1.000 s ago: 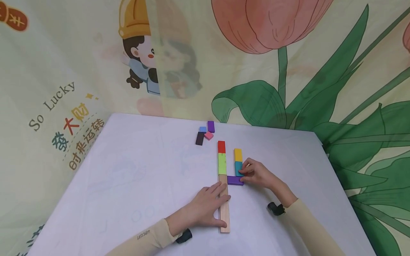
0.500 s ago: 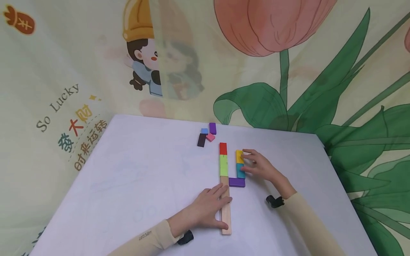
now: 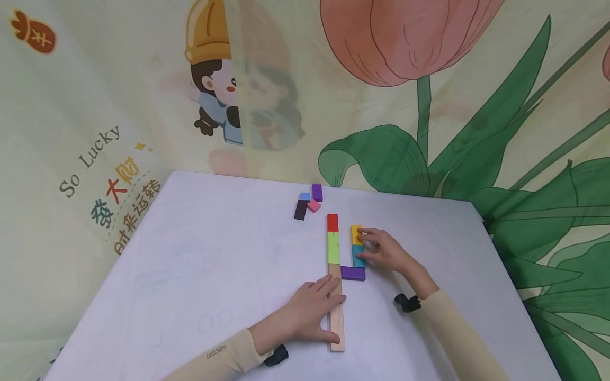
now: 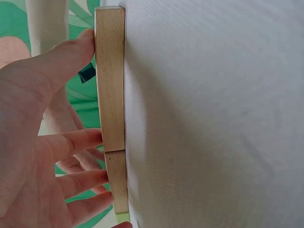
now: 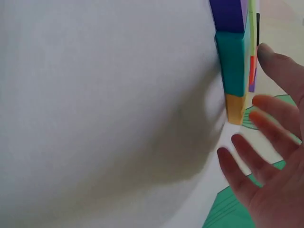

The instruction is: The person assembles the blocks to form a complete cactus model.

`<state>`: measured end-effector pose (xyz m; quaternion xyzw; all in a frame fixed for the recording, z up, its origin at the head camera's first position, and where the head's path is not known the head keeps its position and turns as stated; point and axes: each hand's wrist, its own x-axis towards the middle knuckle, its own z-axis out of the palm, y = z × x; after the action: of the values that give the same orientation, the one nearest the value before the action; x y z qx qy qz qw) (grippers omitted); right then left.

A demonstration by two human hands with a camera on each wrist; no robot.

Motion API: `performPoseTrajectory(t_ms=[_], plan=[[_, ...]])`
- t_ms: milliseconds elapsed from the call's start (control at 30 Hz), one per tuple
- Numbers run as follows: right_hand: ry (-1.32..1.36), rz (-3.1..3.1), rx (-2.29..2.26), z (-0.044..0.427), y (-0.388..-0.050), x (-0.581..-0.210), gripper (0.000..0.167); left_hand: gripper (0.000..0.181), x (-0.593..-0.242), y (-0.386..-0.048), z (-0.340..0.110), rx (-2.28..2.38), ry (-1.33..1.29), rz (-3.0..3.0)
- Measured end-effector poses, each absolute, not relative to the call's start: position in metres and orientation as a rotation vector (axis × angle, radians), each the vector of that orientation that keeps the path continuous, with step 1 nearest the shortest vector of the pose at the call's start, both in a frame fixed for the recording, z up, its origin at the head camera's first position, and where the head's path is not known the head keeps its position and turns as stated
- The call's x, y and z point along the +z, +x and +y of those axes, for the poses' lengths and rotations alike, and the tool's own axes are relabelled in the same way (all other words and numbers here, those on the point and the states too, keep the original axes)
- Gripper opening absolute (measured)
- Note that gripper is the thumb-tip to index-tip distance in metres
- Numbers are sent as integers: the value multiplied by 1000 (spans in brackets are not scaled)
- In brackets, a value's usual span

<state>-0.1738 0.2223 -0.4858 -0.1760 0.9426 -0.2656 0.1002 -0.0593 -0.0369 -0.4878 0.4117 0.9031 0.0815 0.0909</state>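
A: What are the hands doing, going by the head view?

B: The left hand (image 3: 308,313) is resting across a long, pale wooden strip (image 3: 337,338), fingers and thumb spread, pinching nothing. At one o'clock from it, a lime-green rectangular block (image 3: 333,247) and a red rectangular block (image 3: 332,223) are carrying on the strip's line over the white tabletop (image 3: 214,254).

A: And the right hand (image 3: 388,251)?

B: Its fingertips are lying over a yellow rectangular block (image 3: 355,234) and a teal rectangular block (image 3: 357,259), both sitting at its nine o'clock. A purple rectangular block (image 3: 353,273) is lying crosswise at its eight o'clock, filling the gap beside the strip. A black oblong block (image 3: 301,210) is clustering with smaller coloured pieces at ten o'clock.

A: What is the left wrist view showing?

B: The strip is appearing as two wooden blocks, one at ten o'clock, the other at seven, meeting end to end. The thumb and separated fingers are touching their side.

A: The right wrist view?

B: Purple is sitting at one o'clock, teal at two, yellow at three. The right hand's fingers are spreading apart at four; I can't tell whether any fingertip is touching.
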Motion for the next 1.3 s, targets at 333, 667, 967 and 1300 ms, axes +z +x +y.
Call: performPoseTrajectory(t_ms=[333,667,967,1300], plan=[[-423,2778,-672,216,-158,-486,74,82,-488,-60,-37,209,1258,2688],[-453,2772,-719,219,-157,-491,74,67,-474,-86,-39,378,1241,2798],[-473,2788,-710,218,-158,-492,74,48,-472,-201,-67,617,486,3094],[-495,2792,-683,218,-156,-489,73,42,-488,-249,-65,766,134,3048]])
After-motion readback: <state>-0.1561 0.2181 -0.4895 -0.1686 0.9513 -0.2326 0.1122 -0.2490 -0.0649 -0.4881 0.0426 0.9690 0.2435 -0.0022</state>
